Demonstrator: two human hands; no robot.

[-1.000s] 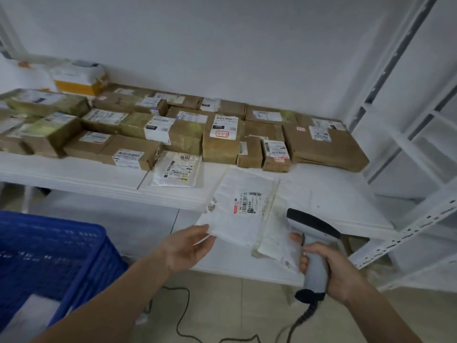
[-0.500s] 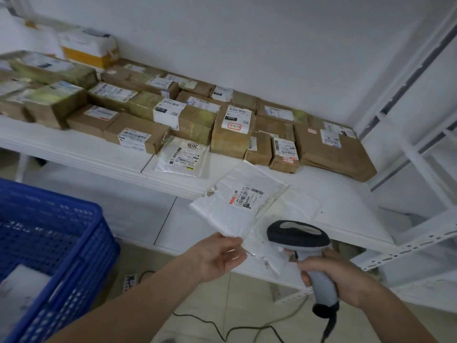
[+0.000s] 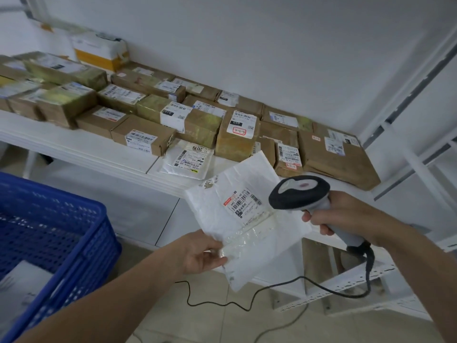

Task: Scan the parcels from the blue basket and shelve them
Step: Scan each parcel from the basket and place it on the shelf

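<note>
Head view: white shelf (image 3: 81, 154) bearing brown parcels (image 3: 143, 137), white wall (image 3: 247, 45).

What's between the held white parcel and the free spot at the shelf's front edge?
Nothing visible. The left hand holds the white parcel in front of the shelf. The scanner, in the right hand, sits beside it on the right. Brown boxes and a flat white mailer lie farther back.
</note>
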